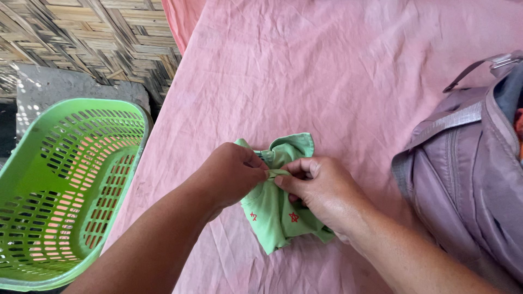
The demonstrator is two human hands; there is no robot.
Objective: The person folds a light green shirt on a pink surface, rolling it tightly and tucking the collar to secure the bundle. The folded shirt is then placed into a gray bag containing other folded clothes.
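A small green garment (272,209) with little red star marks lies bunched on a pink cloth-covered surface (327,71). My left hand (231,173) pinches a fold of the garment near its top edge. My right hand (321,190) pinches the same fold from the other side, its fingertips touching those of the left, and it rests on the garment's right part. Both forearms reach in from the bottom of the view. Part of the garment is hidden under my hands.
A green plastic basket (60,185) with slotted walls sits off the left edge of the surface, nothing in it. A grey-purple backpack (468,179) lies at the right, partly unzipped. A woven bamboo wall (92,38) and a grey slab are at the upper left.
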